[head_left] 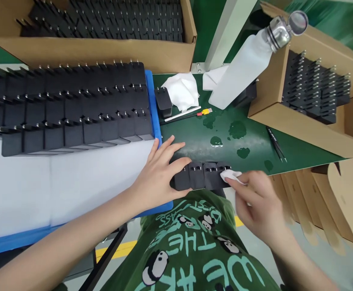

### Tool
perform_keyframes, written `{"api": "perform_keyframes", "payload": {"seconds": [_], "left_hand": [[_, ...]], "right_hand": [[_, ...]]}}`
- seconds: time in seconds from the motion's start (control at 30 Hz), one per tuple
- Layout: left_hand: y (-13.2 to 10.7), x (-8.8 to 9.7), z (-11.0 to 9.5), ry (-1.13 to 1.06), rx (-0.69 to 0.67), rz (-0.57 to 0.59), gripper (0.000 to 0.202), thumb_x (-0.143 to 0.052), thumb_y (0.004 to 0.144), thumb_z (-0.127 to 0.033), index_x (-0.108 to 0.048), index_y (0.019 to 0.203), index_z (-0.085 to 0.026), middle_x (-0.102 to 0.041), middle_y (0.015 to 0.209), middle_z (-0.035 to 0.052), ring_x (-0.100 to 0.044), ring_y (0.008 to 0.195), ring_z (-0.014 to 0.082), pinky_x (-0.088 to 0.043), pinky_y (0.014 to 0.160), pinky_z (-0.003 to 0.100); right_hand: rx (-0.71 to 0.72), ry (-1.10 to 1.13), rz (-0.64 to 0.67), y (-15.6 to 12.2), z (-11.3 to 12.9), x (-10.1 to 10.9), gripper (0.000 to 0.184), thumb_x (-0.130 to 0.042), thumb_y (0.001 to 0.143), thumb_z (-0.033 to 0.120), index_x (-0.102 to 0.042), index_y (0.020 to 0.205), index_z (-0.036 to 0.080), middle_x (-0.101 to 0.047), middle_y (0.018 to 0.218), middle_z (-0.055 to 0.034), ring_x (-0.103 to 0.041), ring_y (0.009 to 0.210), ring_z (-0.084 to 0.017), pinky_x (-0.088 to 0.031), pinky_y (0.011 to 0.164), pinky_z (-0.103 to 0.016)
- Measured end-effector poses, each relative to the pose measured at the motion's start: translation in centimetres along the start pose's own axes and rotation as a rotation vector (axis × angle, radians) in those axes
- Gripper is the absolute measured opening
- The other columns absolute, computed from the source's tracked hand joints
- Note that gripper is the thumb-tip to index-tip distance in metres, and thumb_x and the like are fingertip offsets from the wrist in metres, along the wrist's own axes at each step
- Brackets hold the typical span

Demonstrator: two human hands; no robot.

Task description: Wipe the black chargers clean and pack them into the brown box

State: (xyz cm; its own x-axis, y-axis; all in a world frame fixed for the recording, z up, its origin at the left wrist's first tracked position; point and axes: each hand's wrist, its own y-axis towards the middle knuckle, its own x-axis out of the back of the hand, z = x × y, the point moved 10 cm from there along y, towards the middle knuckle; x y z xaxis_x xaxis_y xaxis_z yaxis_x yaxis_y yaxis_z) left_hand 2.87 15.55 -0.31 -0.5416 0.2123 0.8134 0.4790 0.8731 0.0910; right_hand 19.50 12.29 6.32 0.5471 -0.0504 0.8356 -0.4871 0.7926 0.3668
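Note:
A short row of black plug adapters (196,174) with metal pins on top stands at the green table's front edge. My left hand (160,173) is at the row's left end, fingers spread, with thumb and forefinger on either side of the end adapter. Between the fingertips of my right hand (258,202) is a white cloth (231,174), pressed against the rightmost adapter near its pins. Part of that adapter is hidden by the cloth and fingers.
Left lies a blue-edged tray (154,105) with rows of adapters. Cardboard boxes (112,50) with more adapters stand behind and at right. A white bottle (243,68), crumpled cloth (182,89), cable (205,112), tweezers (276,143) and water drops (237,129) are on the table.

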Motion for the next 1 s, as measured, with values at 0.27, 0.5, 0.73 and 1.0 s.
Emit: {"api": "perform_keyframes", "payload": {"seconds": [0.27, 0.5, 0.73, 1.0], "left_hand": [[0.0, -0.1, 0.0, 0.018, -0.022, -0.015, 0.038, -0.065, 0.084, -0.03, -0.06, 0.119, -0.018, -0.047, 0.145, 0.016, -0.025, 0.147, 0.0378, -0.012, 0.12, 0.066], [-0.1, -0.2, 0.1, 0.003, -0.009, -0.009, 0.043, -0.069, 0.082, -0.043, -0.061, 0.118, -0.021, -0.046, 0.145, 0.0142, -0.024, 0.148, 0.0377, -0.009, 0.121, 0.064], [-0.1, -0.2, 0.2, 0.027, -0.015, -0.001, 0.036, -0.063, 0.086, -0.035, -0.059, 0.119, -0.021, -0.047, 0.145, 0.0149, -0.026, 0.147, 0.036, -0.01, 0.121, 0.064], [0.1, -0.3, 0.0, 0.056, -0.05, -0.008, 0.043, -0.07, 0.082, -0.04, -0.058, 0.118, -0.022, -0.046, 0.145, 0.016, -0.025, 0.147, 0.0387, -0.01, 0.119, 0.066]], "right_hand": [[0.341, 0.156, 0.128, 2.2, 7.1, -6.2, 0.022, -0.047, 0.088, 0.001, -0.065, 0.097, 0.007, -0.055, 0.077, -0.0078, -0.045, 0.076, -0.02, -0.047, 0.065, -0.034], [-0.039, 0.247, 0.08, 0.4, -0.8, -1.0, 0.053, -0.046, 0.083, -0.008, -0.06, 0.124, 0.021, -0.047, 0.084, -0.0035, -0.049, 0.078, -0.017, -0.045, 0.066, -0.033], [0.298, 0.095, 0.158, 1.8, 6.3, -6.0, 0.025, -0.048, 0.084, 0.0, -0.068, 0.099, 0.006, -0.054, 0.08, -0.0089, -0.045, 0.075, -0.02, -0.047, 0.067, -0.035], [-0.067, 0.335, -0.002, 1.2, -0.1, 0.4, 0.044, -0.042, 0.084, -0.005, -0.061, 0.116, 0.02, -0.051, 0.088, -0.0047, -0.051, 0.08, -0.017, -0.046, 0.065, -0.03]]}}
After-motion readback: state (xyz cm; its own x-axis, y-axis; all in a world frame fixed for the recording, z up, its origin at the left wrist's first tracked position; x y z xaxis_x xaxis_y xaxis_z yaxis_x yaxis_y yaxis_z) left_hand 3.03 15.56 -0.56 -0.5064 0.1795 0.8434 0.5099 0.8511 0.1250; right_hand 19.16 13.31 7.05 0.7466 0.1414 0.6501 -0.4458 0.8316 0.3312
